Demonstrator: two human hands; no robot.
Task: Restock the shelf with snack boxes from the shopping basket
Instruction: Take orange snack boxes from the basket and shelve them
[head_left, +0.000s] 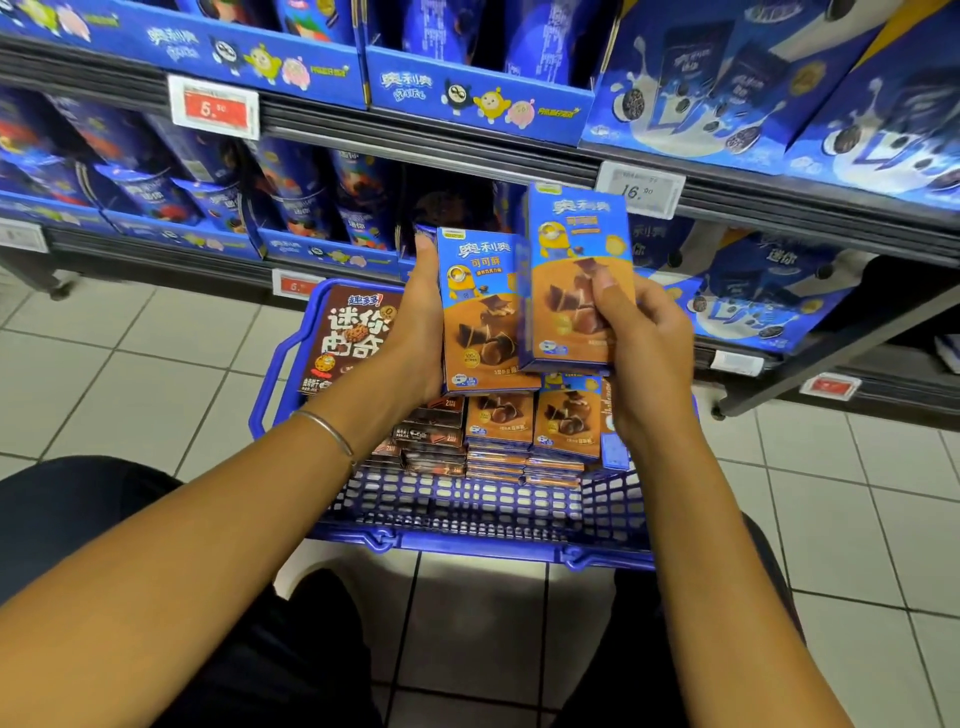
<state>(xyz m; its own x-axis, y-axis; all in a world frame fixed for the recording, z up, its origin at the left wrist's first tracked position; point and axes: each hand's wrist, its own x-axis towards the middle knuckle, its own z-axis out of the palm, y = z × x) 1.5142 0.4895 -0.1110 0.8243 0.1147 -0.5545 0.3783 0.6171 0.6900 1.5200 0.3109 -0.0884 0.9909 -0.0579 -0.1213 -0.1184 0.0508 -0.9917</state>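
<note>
Snack boxes still filling basket; left hand & right hand fingers gripping 2 boxes, shelf gap waiting.

The two snack boxes are blue on top and orange-brown below, printed with a yellow cartoon figure and dark chocolate pieces. The shopping basket is blue mesh. A brown box at its far left corner carries white lettering. The shelf is dark grey, its price tags red and white. The floor tiles are white with dark grout.
</note>
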